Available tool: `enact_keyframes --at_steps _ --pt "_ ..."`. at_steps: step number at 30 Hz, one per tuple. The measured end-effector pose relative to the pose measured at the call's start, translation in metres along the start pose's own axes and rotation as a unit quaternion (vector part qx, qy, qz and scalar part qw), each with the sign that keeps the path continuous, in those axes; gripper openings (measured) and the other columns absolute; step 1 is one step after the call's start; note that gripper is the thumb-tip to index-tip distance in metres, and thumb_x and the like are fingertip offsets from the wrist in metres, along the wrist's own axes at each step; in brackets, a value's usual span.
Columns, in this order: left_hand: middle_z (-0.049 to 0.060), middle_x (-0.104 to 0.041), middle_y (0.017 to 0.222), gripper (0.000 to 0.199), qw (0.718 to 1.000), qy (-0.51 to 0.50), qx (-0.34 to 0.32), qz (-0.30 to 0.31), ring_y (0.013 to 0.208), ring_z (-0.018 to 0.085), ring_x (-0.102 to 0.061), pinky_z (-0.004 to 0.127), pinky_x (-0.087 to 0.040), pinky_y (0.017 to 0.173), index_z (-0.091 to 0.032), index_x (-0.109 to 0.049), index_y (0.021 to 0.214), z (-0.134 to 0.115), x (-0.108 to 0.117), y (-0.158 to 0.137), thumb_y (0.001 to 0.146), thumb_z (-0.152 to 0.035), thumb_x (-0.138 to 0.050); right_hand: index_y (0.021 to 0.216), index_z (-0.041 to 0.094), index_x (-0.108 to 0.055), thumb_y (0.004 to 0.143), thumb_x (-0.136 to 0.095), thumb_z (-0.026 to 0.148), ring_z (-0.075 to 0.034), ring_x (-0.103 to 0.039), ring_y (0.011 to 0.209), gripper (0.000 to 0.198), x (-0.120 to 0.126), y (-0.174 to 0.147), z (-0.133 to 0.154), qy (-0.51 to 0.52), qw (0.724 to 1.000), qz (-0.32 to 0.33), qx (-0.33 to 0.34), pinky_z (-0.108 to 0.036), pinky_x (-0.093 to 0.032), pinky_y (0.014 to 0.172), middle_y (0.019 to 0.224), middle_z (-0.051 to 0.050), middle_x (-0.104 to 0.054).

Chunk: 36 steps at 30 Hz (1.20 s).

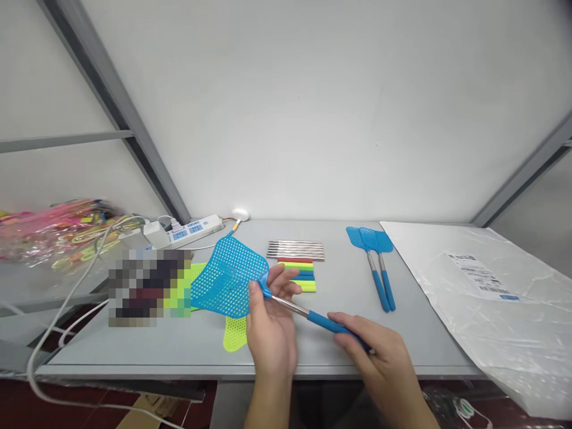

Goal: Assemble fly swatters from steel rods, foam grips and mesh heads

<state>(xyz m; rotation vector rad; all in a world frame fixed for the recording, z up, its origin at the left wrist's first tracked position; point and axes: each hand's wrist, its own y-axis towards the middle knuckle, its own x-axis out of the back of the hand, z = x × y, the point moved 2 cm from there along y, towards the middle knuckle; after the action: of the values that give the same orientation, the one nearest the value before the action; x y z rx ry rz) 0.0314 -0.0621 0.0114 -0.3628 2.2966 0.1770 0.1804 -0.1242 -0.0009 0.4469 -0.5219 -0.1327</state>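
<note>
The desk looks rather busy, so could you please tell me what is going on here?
A person has a blue fly swatter in both hands: the right hand grips its handle, while the left hand loosely supports it near the mesh head. On the desk beyond the hands lie metal rods and coloured tubes. Two more blue swatters lie to the right, beside a white package.

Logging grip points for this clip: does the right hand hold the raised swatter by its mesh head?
No, the right hand grips the blue handle, while the mesh head is beside the left hand.
</note>
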Motion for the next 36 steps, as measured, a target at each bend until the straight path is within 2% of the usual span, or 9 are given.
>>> enact_keyframes --at_steps 2,4,10,14,18,21,25,29,36 --pt "0.009 -0.073 0.087 0.044 0.999 0.038 -0.016 0.006 0.072 0.015 -0.064 0.028 -0.050 0.073 -0.012 -0.069 0.099 -0.004 0.001 0.001 0.092 -0.051 -0.048 0.109 0.025 -0.070 0.088 -0.060 0.037 -0.019 -0.066 0.068 0.026 0.003 0.000 0.004 -0.100 0.992 0.038 0.065 -0.027 -0.048 0.062 0.083 -0.004 -0.074" --pt "0.010 -0.073 0.087 0.044 0.998 0.053 -0.023 0.010 0.078 0.018 -0.065 0.029 -0.051 0.075 -0.012 -0.069 0.097 -0.004 0.000 0.001 0.092 -0.051 -0.049 0.098 0.023 -0.071 0.092 -0.052 0.035 -0.017 -0.060 0.056 0.022 0.004 -0.002 0.010 -0.155 0.983 0.070 0.074 -0.027 -0.042 0.055 0.067 -0.002 -0.068" --pt "0.011 -0.074 0.089 0.044 0.998 0.038 0.021 0.048 0.073 0.019 -0.065 0.035 -0.051 0.077 -0.015 -0.067 0.097 0.006 -0.008 -0.003 0.093 -0.053 -0.044 0.082 0.022 -0.067 0.096 -0.039 0.045 -0.015 -0.060 0.060 0.039 0.002 -0.010 0.023 -0.033 0.991 0.110 -0.066 -0.022 -0.040 0.053 0.066 0.000 -0.065" --pt "0.013 -0.073 0.100 0.050 0.987 0.086 0.079 0.108 0.082 0.021 -0.065 0.037 -0.048 0.083 -0.017 -0.066 0.109 0.016 -0.007 -0.004 0.094 -0.056 -0.039 0.083 0.023 -0.068 0.094 -0.040 0.051 -0.017 -0.062 0.064 0.041 0.006 -0.014 0.015 -0.027 0.991 0.075 -0.110 -0.022 -0.041 0.055 0.065 0.000 -0.065" --pt "0.013 -0.061 0.130 0.057 0.941 0.216 0.121 0.231 0.116 0.028 -0.055 0.038 -0.047 0.086 -0.024 -0.057 0.132 0.022 -0.007 -0.013 0.094 -0.059 -0.034 0.109 0.022 -0.064 0.094 -0.036 0.054 -0.021 -0.065 0.066 0.045 0.027 -0.006 -0.012 -0.075 0.985 0.021 -0.154 -0.025 -0.044 0.056 0.066 -0.002 -0.067" --pt "0.011 -0.056 0.137 0.052 0.907 0.295 0.110 0.279 0.121 0.029 -0.052 0.040 -0.045 0.093 -0.028 -0.058 0.132 0.021 -0.009 -0.021 0.094 -0.057 -0.038 0.118 0.019 -0.055 0.095 -0.031 0.053 -0.025 -0.067 0.070 0.047 0.044 0.014 -0.034 -0.188 0.955 -0.027 -0.227 -0.030 -0.044 0.059 0.076 -0.006 -0.070" --pt "0.009 -0.058 0.134 0.040 0.891 0.358 0.051 0.274 0.127 0.029 -0.047 0.044 -0.033 0.108 -0.028 -0.066 0.121 0.021 -0.009 -0.021 0.092 -0.049 -0.049 0.116 0.018 -0.053 0.097 -0.026 0.041 -0.028 -0.068 0.073 0.040 0.041 0.050 -0.047 -0.314 0.914 -0.001 -0.258 -0.032 -0.040 0.059 0.080 -0.010 -0.071" --pt "0.009 -0.059 0.131 0.030 0.898 0.361 0.018 0.251 0.130 0.030 -0.044 0.046 -0.025 0.113 -0.027 -0.070 0.113 0.023 -0.004 -0.013 0.087 -0.040 -0.061 0.108 0.017 -0.054 0.097 -0.027 0.035 -0.028 -0.066 0.068 0.035 0.026 0.074 -0.053 -0.353 0.900 0.019 -0.254 -0.032 -0.036 0.055 0.079 -0.012 -0.070" --pt "0.008 -0.062 0.127 0.024 0.899 0.377 -0.017 0.223 0.125 0.029 -0.048 0.040 -0.034 0.107 -0.027 -0.071 0.107 0.020 0.005 -0.002 0.085 -0.033 -0.064 0.097 0.018 -0.056 0.094 -0.036 0.030 -0.026 -0.064 0.067 0.023 0.023 0.072 -0.058 -0.400 0.889 0.014 -0.223 -0.035 -0.036 0.067 0.075 -0.011 -0.069"
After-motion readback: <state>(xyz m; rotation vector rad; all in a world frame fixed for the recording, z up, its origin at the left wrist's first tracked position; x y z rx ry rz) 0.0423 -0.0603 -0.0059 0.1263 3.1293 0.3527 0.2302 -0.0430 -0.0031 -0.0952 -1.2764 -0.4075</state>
